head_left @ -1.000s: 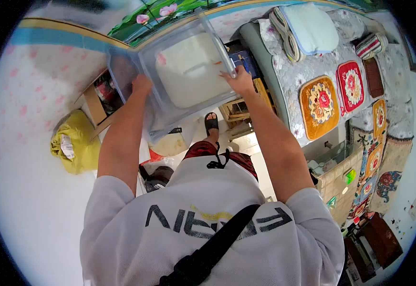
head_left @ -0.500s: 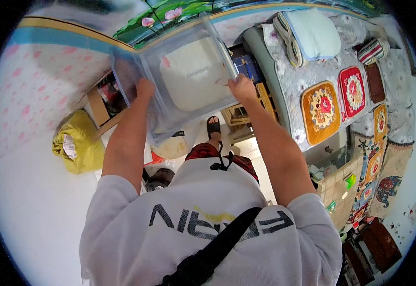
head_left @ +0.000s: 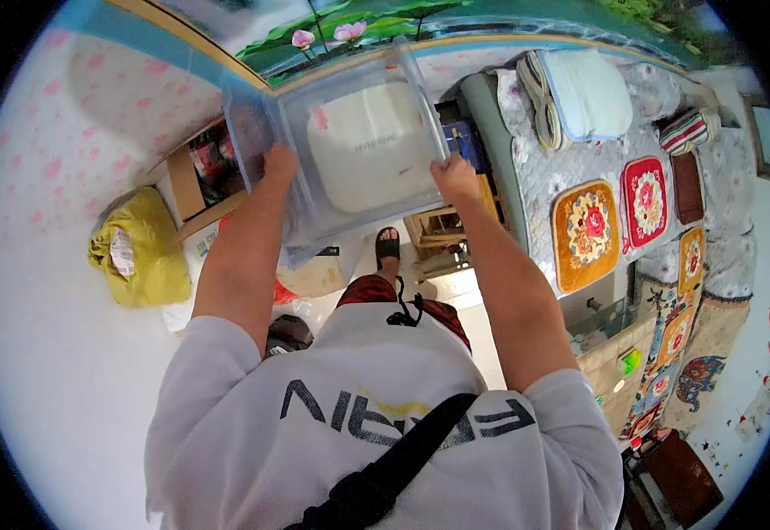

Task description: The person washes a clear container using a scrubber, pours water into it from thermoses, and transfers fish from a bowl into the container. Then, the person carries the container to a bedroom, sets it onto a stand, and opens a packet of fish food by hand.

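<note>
From the bin (head_left: 350, 223), the wall (head_left: 466, 69) blocks twelve o'clock, the carton (head_left: 184, 184) nine, the bed (head_left: 539, 168) three; passing room lies at six, above the foot (head_left: 388, 246).

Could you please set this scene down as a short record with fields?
Held: translucent rectangular plastic bin
Left hand: curled at the bin's left side, exact hold unclear
Right hand: closed on the bin's right rim
Far left: bulky yellow bag with white label
Right: orange square floral cushion and red square floral cushion on grey floral cover
Footwear: black open-toed sandal
</note>
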The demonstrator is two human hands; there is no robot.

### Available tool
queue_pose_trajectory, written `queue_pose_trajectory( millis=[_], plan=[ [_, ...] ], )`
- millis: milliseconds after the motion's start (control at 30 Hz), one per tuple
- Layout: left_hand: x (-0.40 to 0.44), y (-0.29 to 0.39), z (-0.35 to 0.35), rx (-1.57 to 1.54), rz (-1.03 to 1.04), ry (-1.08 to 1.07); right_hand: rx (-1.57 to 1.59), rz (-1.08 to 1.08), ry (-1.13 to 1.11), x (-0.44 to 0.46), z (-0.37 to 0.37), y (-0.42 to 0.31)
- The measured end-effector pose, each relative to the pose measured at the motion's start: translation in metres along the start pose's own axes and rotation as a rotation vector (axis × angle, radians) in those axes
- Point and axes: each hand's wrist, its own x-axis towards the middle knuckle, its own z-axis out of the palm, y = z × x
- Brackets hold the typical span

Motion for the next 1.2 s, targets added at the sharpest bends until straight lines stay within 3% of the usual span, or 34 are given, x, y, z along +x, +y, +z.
queue_pose_trajectory(
  millis=[33,100,167,233,333,433,500,833,933,1033,1133,1200],
  plan=[
    [0.007,-0.001,0.001,-0.047,-0.025,0.084,0.014,-0.009,-0.01,0.004,-0.001,0.0],
    [0.012,-0.007,0.006,-0.04,-0.009,-0.019,0.04,-0.017,-0.044,0.001,-0.001,0.003],
    [0.016,-0.005,0.009,-0.215,-0.125,0.024,0.012,0.011,-0.028,0.002,0.003,0.002],
    [0.02,0.006,0.021,-0.573,-0.38,0.211,-0.007,0.017,-0.024,0.002,0.003,0.003],
    [-0.011,0.007,-0.013,-0.491,-0.239,0.046,0.033,-0.076,-0.003,0.004,0.007,0.011],
    [-0.003,0.003,-0.01,-0.25,-0.084,0.071,-0.03,-0.032,-0.024,0.005,0.001,0.0],
    [-0.005,0.006,-0.012,-0.255,-0.077,0.082,-0.046,-0.039,-0.035,0.006,-0.003,-0.005],
    [-0.011,0.013,-0.02,-0.599,-0.37,0.141,-0.106,-0.037,-0.081,0.014,-0.003,-0.006],
    [0.003,0.004,-0.014,-0.671,-0.323,0.0,-0.079,-0.038,-0.054,0.013,-0.004,-0.009],
    [-0.003,0.008,-0.016,-0.582,-0.323,0.096,-0.069,0.022,-0.079,0.01,-0.007,-0.015],
    [0.001,-0.001,-0.002,-0.017,0.0,0.059,-0.074,0.002,-0.073,0.009,-0.009,-0.018],
    [0.004,-0.002,-0.002,-0.142,-0.048,0.076,-0.073,0.008,-0.08,0.009,-0.009,-0.019]
  ],
)
